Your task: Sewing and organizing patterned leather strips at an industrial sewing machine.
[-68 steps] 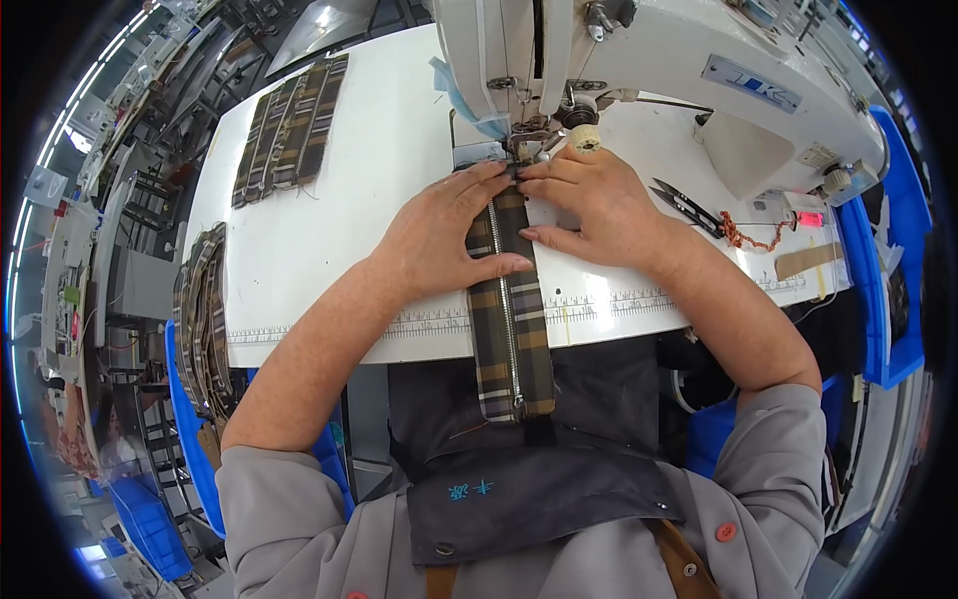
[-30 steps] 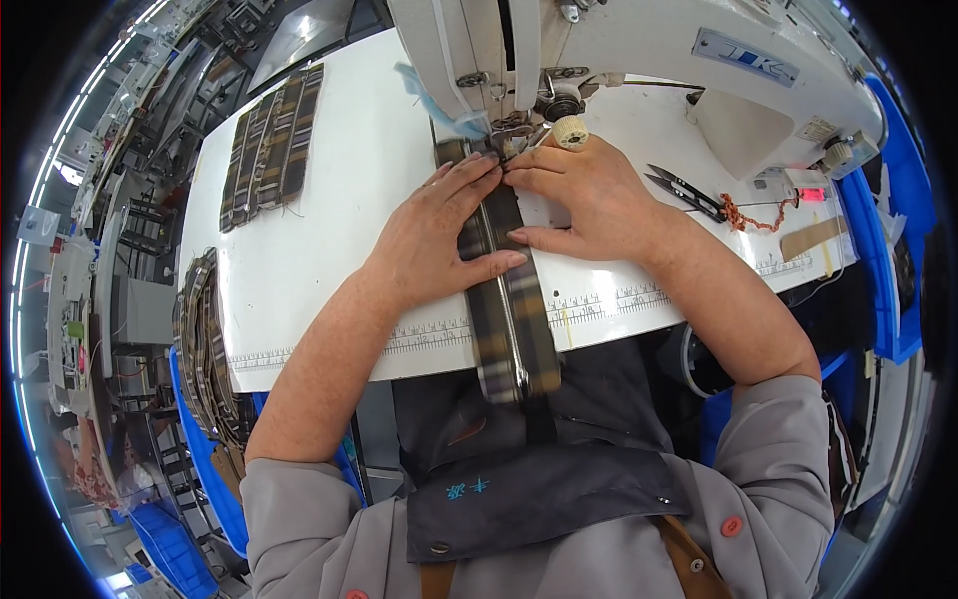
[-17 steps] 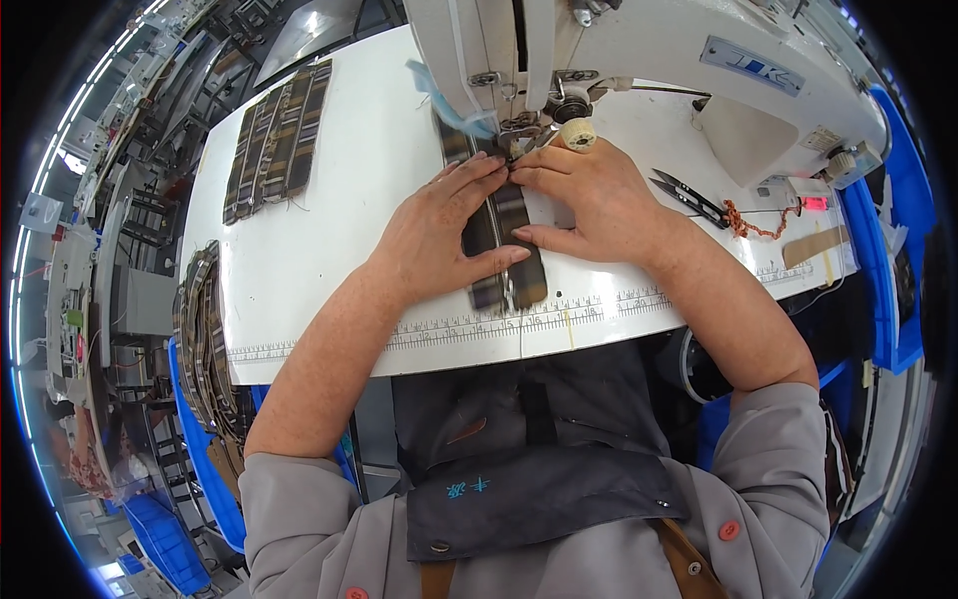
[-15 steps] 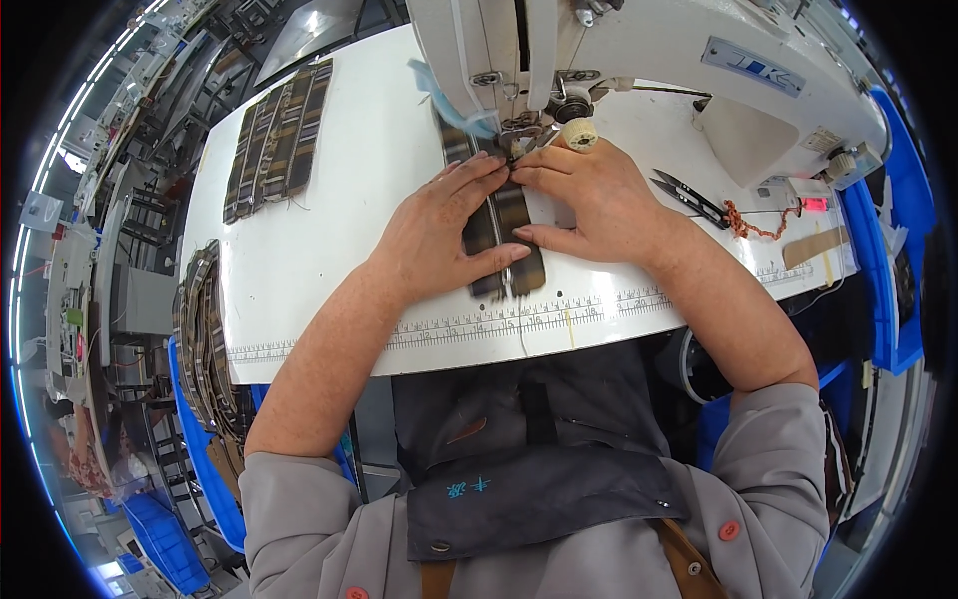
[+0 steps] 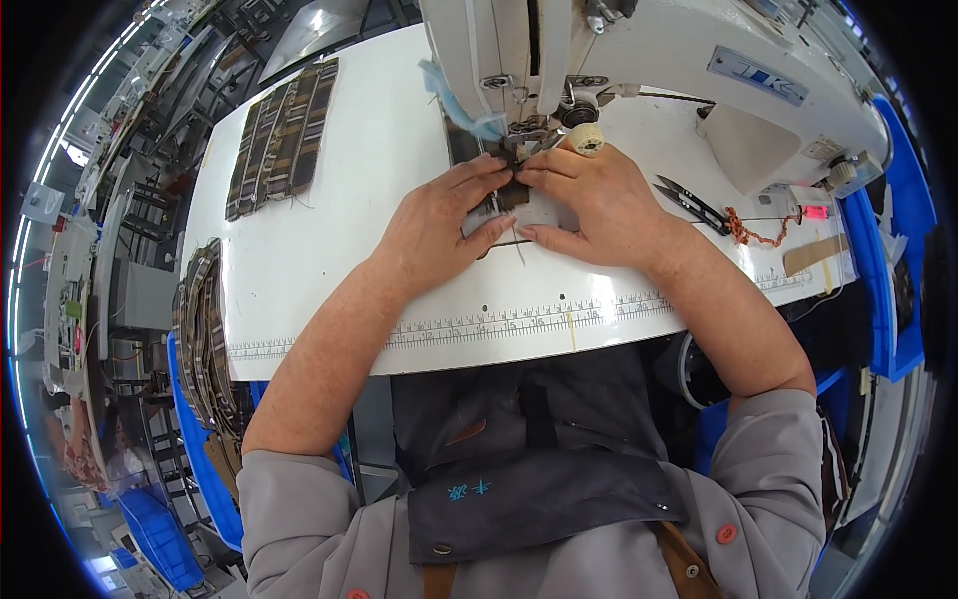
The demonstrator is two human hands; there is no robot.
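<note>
A dark brown plaid fabric strip lies under the needle area of a white sewing machine. My left hand rests on the strip's left side, fingers stretched out and their tips near the presser foot. From the other side my right hand lies with extended fingers at the strip's right edge. Both thumbs point toward each other just below the strip's near end. A loose thread trails from that end onto the white table. The fingertips and the machine hide part of the strip.
Another plaid piece lies at the table's far left. Black thread snips with an orange cord sit to the right. A printed ruler runs along the near edge. Plaid pieces hang at left; blue bins flank the table.
The fabric strip has slid away from me under the machine, so its near end now sits between my hands. My hands have stayed in almost the same place.
</note>
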